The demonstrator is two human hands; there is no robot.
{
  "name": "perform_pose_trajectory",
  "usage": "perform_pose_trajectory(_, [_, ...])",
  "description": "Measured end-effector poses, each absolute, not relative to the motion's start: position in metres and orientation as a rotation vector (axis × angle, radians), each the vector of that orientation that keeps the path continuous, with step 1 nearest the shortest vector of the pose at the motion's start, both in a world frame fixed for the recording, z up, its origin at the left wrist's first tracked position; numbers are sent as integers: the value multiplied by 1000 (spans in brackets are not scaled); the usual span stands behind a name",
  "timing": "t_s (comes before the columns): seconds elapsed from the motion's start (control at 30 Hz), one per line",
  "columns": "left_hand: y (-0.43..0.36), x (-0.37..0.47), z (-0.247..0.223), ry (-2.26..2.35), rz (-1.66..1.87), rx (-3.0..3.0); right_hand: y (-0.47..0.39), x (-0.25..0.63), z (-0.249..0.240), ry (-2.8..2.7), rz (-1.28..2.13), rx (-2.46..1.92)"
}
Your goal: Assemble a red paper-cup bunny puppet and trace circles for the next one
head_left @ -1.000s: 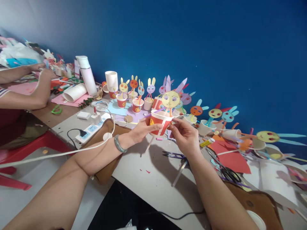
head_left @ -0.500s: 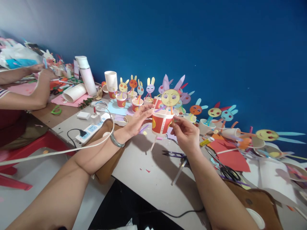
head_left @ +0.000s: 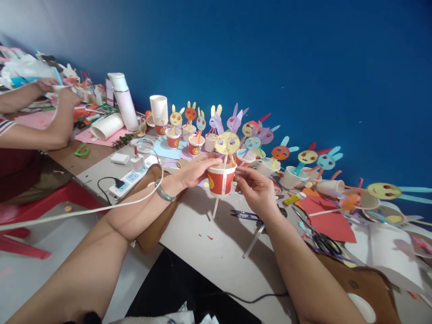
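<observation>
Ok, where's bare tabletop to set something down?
Mostly bare: the grey tabletop nearer than the held cup, between the brown pouch and clear stick, bar red scraps. Crowded: along the blue wall, with rabbit cups, and around the red paper.

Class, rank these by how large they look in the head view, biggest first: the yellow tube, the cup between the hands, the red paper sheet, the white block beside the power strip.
1. Red paper sheet
2. Cup
3. Yellow tube and white block: too alike to rank.
</observation>
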State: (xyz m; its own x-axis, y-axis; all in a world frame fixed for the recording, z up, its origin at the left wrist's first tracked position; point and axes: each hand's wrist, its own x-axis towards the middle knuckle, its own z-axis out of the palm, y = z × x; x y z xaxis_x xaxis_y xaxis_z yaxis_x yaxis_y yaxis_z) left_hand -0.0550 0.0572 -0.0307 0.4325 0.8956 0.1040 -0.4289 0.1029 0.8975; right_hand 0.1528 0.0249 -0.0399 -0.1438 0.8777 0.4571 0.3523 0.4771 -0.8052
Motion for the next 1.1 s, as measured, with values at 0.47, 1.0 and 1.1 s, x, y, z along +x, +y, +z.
perform_pose_trajectory(0.47, [50,-56,-24,539,999,1187,21,151,-36,-1742,725,-1068])
perform_pose_trajectory(1.0, [47,-59,-26,637,994,1288,18,149,-33,-1901,573,-1081])
perform_pose_trajectory(1.1, [48,-61,-26,617,1019,1291,19,150,-37,-1968,511,-1085])
